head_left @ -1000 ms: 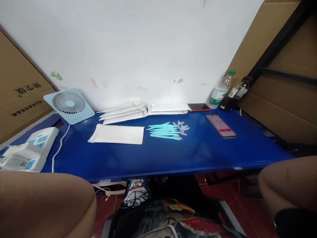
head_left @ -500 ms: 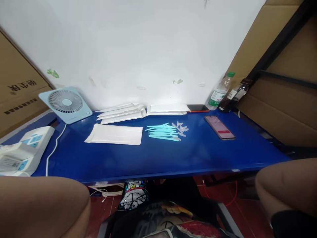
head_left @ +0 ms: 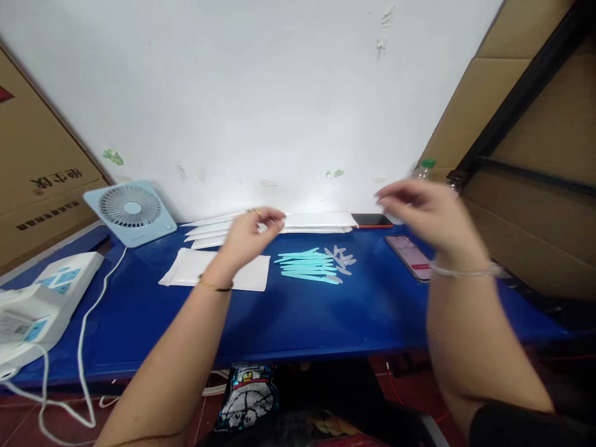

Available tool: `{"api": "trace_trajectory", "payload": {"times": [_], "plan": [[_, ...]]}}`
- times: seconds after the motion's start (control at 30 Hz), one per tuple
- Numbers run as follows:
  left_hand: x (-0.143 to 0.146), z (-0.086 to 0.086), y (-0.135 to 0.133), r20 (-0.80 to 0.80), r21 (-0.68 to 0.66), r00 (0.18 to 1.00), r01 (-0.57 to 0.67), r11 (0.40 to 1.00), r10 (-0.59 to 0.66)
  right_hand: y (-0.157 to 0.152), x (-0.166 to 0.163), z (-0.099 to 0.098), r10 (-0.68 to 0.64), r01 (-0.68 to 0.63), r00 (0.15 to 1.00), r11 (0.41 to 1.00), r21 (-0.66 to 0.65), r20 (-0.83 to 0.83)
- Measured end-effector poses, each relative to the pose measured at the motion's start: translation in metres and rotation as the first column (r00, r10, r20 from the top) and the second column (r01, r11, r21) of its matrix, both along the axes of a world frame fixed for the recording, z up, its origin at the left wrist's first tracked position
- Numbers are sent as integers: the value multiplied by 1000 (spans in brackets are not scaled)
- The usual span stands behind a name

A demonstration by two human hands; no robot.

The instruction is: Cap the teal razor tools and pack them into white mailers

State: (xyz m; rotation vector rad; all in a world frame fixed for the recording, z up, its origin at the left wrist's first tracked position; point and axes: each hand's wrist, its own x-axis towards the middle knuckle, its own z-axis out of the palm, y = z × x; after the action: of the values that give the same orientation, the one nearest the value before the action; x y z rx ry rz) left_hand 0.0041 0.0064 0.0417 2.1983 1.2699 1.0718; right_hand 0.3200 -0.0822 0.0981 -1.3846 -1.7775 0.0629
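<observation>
- Take 12 o'clock as straight ahead, toward the white wall (head_left: 261, 99); the turquoise strips (head_left: 307, 264) lie on the blue table (head_left: 344, 329), between your two hands.
- From your left hand (head_left: 246, 236) the strips are at about 4 o'clock; from your right hand (head_left: 435, 216) they are just past 8, so your left is the nearer.
- Their long axis runs roughly 9 to 3 o'clock, square across your front, the lower ones dipping a little toward 4.
- Your left hand hangs above the table with its fingers loosely curled, and no object shows in it; below its wrist, toward 8 o'clock, lies a white packet (head_left: 254, 279).
- Your right hand is smeared by motion: you seem to have nothing in it, but whether its fingertips meet cannot be told. The phone (head_left: 410, 257) lies on the table at its 7 o'clock.
- The strips look slim and pale, side by side in a loose fan, several overlapping.
- Small lilac-grey pieces (head_left: 343, 261) sit at the strips' 3 o'clock end, pointing every which way, some apparently touching the strip tips.
</observation>
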Motion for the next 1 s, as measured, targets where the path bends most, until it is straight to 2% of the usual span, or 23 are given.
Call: {"api": "trace_trajectory", "payload": {"times": [0.07, 0.13, 0.23, 0.3, 0.4, 0.6, 0.73, 0.8, 0.87, 1.0], "plan": [[16, -20, 9, -146, -51, 984, 91, 995, -98, 31, -2, -31, -27, 31, 999, 980, -197, 23], [32, -43, 18, -294, -93, 945, 122, 988, -144, 61, 0, -67, -14, 36, 997, 947, -320, 72], [44, -71, 28, -446, -73, 882, 136, 988, -154, 87, 5, -110, 57, -4, 991, 915, -404, 119], [45, -80, 30, -472, -45, 870, 137, 990, -142, 91, 7, -123, 161, -92, 979, 894, -439, 123], [42, -84, 32, -464, -55, 876, 124, 991, -135, 89, 7, -127, 267, -168, 954, 855, -490, 139], [39, -84, 35, -413, -67, 899, 133, 989, -149, 89, 5, -130, 244, -113, 954, 832, -543, 176], [37, -81, 35, -358, -57, 921, 142, 988, -153, 88, 2, -128, 211, -108, 962, 877, -468, 173], [34, -79, 33, -279, -79, 951, 114, 990, -132, 85, -1, -124, 174, -134, 983, 899, -418, 60], [32, -77, 32, -178, -143, 973, 124, 982, -148, 81, -6, -121, 160, -200, 978, 900, -388, -134], [30, -76, 28, -42, -230, 974, 209, 950, -224, 77, -18, -122, 170, -367, 847, 873, -322, -504]]}}
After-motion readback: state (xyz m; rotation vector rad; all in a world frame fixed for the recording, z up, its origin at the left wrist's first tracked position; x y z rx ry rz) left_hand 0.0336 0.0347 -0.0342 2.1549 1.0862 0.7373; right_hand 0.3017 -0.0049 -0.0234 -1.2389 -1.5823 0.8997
